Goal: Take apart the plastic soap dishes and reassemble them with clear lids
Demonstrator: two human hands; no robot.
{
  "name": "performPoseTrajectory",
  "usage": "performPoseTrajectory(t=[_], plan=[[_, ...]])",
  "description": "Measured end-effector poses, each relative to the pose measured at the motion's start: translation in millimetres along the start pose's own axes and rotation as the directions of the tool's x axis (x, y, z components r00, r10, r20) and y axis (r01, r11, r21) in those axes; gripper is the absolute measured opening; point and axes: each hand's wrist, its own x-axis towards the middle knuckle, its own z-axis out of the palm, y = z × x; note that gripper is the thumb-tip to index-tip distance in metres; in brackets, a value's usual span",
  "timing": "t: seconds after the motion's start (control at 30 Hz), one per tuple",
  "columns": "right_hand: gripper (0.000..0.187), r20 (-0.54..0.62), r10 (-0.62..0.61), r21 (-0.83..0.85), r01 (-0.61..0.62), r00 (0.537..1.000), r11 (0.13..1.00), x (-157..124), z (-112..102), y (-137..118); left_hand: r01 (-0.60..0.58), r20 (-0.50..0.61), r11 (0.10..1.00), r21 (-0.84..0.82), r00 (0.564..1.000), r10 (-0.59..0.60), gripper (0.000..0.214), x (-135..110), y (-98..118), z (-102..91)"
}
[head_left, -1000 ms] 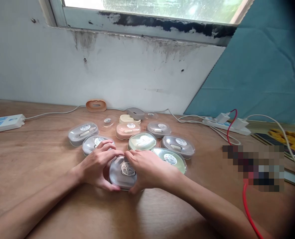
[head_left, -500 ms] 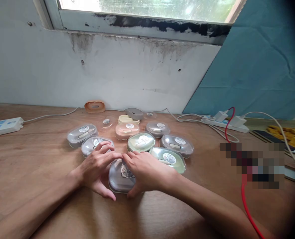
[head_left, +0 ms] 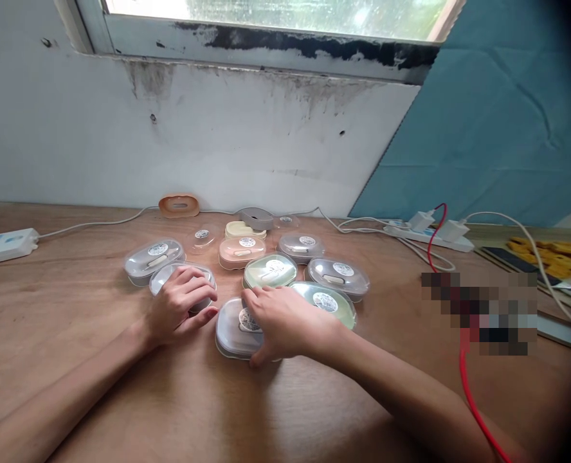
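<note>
Grasps front grey case (head_left: 231, 332) with right hand (head_left: 289, 321). Curves left hand (head_left: 177, 305) over neighbouring grey case (head_left: 161, 277), with unclear grip.

Daylight pours from the window (head_left: 314, 16) at the top, washed out nearly to white toward its upper left. The wall (head_left: 247, 135) below is evenly but dimly lit. Pale glare sits on the clear lids (head_left: 270, 271) mid-frame, and a soft sheen crosses the table (head_left: 261, 418) at lower centre. Blurred shadow lies under the left arm (head_left: 87, 392). Print on the labels (head_left: 325, 302) is too small to read. Black vignetting eats the right corners; a pixelated patch (head_left: 483, 315) covers part of the right side.
</note>
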Motion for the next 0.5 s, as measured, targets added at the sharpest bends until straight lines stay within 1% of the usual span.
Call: performPoseTrajectory(t=[0.03,0.1,0.13,0.2,0.23,0.27,0.3,0.37,0.4,0.43,0.5], plan=[[0.069,0.0,-0.001,0.0,0.001,1.0,1.0,0.3,0.4,1.3,0.025,-0.001,1.0,-0.009,1.0,-0.025,0.033,0.6,1.7,-0.3],[0.071,-0.001,0.0,0.0,0.0,1.0,1.0,1.9,1.4,2.6,0.161,0.016,0.986,-0.044,0.987,-0.16,0.045,5.2,4.3,-2.1],[0.072,0.001,0.003,-0.003,-0.003,1.0,1.0,3.0,1.8,2.5,0.249,0.032,0.967,-0.06,0.968,-0.248,0.052,10.1,4.2,-3.5],[0.074,0.008,0.007,-0.012,-0.007,1.0,1.0,5.5,1.9,1.1,0.407,0.073,0.911,-0.061,0.912,-0.403,0.063,26.4,-1.4,-6.4],[0.074,0.014,0.007,-0.016,-0.007,1.0,1.0,6.7,1.5,0.1,0.45,0.09,0.892,-0.044,0.891,-0.445,0.062,37.7,-7.7,-7.5],[0.075,0.021,0.007,-0.019,-0.006,1.0,1.0,7.7,0.9,-0.8,0.48,0.105,0.877,-0.021,0.874,-0.475,0.058,50.6,-16.4,-7.9],[0.075,0.027,0.005,-0.02,-0.005,1.0,1.0,8.5,0.3,-1.5,0.505,0.126,0.863,0.007,0.856,-0.502,0.049,64.6,-27.3,-7.4],[0.076,0.037,0.004,-0.014,-0.003,0.999,1.0,9.5,-1.0,-1.7,0.538,0.185,0.841,0.063,0.821,-0.539,0.028,93.3,-53.5,-3.5],[0.076,0.04,0.003,-0.011,-0.003,0.999,1.0,9.8,-1.3,-1.1,0.545,0.226,0.834,0.092,0.804,-0.55,0.024,106.8,-67.6,0.1],[0.076,0.04,0.002,-0.006,-0.002,0.999,1.0,10.0,-1.4,-0.1,0.549,0.266,0.827,0.12,0.785,-0.56,0.024,119.2,-81.2,4.5],[0.077,0.038,-0.007,0.006,0.007,0.999,1.0,10.5,-0.9,2.5,0.551,0.34,0.817,0.171,0.745,-0.574,0.033,140.0,-105.2,15.3]])
